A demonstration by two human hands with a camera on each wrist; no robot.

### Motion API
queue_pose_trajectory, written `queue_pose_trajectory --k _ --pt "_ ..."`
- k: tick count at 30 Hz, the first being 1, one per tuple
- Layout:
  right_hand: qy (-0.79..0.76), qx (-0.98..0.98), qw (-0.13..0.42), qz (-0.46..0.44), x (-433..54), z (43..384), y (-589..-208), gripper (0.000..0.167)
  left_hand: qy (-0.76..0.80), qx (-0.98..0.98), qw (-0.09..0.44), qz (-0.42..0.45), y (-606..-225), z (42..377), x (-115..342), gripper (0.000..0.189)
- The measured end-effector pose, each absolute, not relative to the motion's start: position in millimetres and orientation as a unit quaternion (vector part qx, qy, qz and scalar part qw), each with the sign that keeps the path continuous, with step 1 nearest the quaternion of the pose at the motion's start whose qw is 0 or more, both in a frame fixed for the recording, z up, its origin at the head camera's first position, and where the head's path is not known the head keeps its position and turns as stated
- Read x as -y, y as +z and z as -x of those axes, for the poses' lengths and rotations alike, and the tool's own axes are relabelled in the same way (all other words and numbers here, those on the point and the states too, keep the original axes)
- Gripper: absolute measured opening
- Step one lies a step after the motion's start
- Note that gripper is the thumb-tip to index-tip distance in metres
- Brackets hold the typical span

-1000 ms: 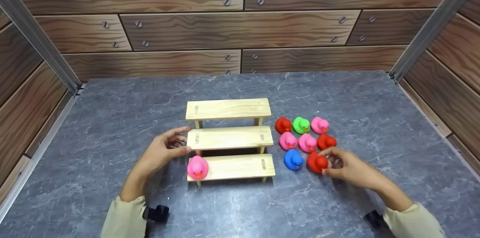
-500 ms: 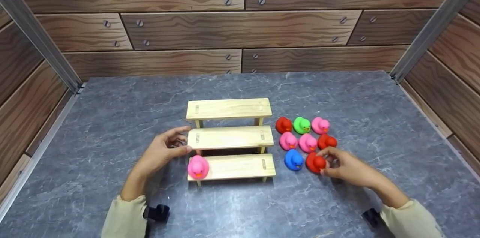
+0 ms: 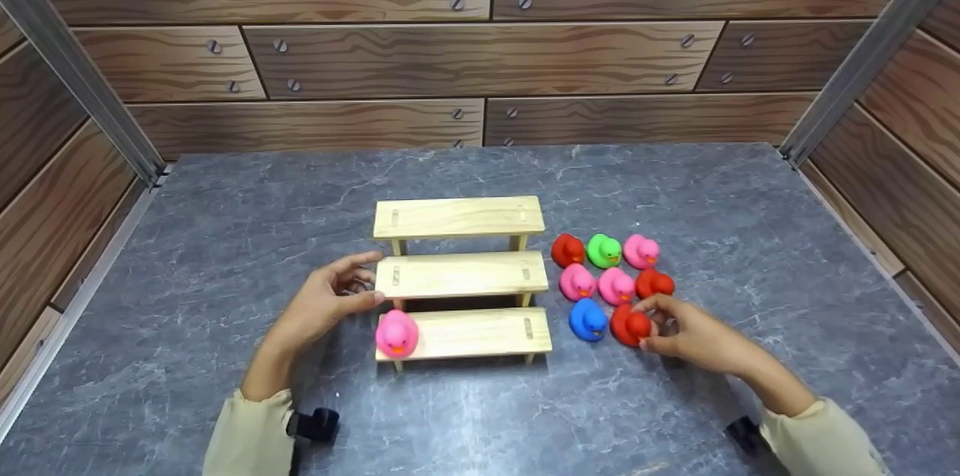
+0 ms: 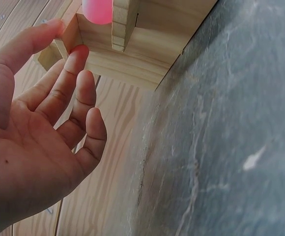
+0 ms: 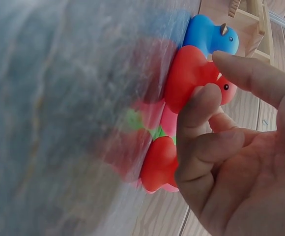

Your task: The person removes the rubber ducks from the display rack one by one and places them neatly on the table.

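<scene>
My left hand (image 3: 326,296) grips the left end of the middle step of a three-step pale wooden stand (image 3: 461,275), thumb near the front corner and a finger near the back corner. The left wrist view shows its other fingers (image 4: 91,132) loosely bent. A pink rubber duck (image 3: 397,334) sits on the left end of the lowest step. To the right of the stand, my right hand (image 3: 694,333) pinches a red rubber duck (image 3: 628,324) by its head between thumb and fingers. That duck (image 5: 186,81) appears to rest on the table, close beside a blue duck (image 5: 204,37).
More ducks stand behind in rows: red (image 3: 568,249), green (image 3: 604,250) and pink (image 3: 641,251) at the back, two pink (image 3: 577,282) and another red (image 3: 655,283) in the middle. The grey marbled table (image 3: 450,416) is enclosed by wood-patterned walls (image 3: 480,60).
The red duck in my right hand has shifted slightly left, towards the blue duck. My left hand stays at the stand.
</scene>
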State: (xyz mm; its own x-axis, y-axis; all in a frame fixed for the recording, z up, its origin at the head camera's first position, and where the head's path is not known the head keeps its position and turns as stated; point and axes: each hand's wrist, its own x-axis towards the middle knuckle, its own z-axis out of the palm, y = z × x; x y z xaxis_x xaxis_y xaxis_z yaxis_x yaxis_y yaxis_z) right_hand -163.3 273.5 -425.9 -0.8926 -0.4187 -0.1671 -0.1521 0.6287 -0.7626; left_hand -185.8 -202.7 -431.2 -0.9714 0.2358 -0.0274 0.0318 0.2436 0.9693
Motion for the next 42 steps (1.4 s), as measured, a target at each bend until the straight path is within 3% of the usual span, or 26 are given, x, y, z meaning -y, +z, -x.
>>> queue_pose_trajectory --k 17,33,42 --pt "-0.428 -0.875 0.14 0.177 -275 155 -408 0.047 0.607 -0.786 0.08 -0.081 -431 187 202 0.061" --pt "-0.495 -0.841 0.109 0.188 -231 140 -407 0.051 0.603 -0.788 0.083 -0.091 -432 186 203 0.061" --pt "-0.5 -0.832 0.124 0.205 -204 139 -403 0.05 0.597 -0.795 0.076 -0.08 -431 187 202 0.061"
